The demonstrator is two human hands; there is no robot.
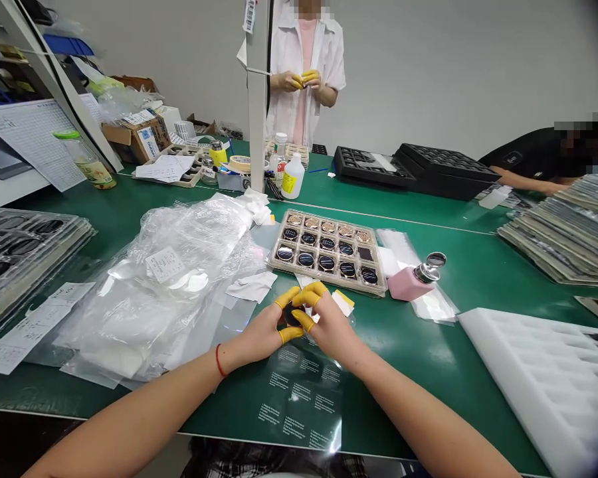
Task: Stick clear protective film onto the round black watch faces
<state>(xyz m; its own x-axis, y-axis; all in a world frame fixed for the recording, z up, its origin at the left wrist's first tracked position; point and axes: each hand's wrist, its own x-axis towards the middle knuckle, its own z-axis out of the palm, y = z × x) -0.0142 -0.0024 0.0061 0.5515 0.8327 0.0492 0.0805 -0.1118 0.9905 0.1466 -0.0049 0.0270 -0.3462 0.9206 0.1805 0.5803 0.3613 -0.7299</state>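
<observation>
Between my two hands is a round black disc (292, 316), partly covered by fingers in yellow finger cots. My left hand (266, 326) grips its left side, and a red string circles that wrist. On the other side, my right hand (329, 325) has its thumb and fingers closed on the disc. Below them lies a clear sheet of printed labels (299, 398) with white text. Just beyond my hands sits a plastic tray (323, 282) with rows of round pieces, gold-patterned at the back and black in front; one slot in the middle row holds no disc.
Crumpled clear plastic bags (124, 312) cover the left side. A pink pump bottle (409, 284) stands right of the tray, near a white foam tray (523, 358). Black trays (413, 169) and a metal post (258, 99) stand farther back. Two other people work beyond.
</observation>
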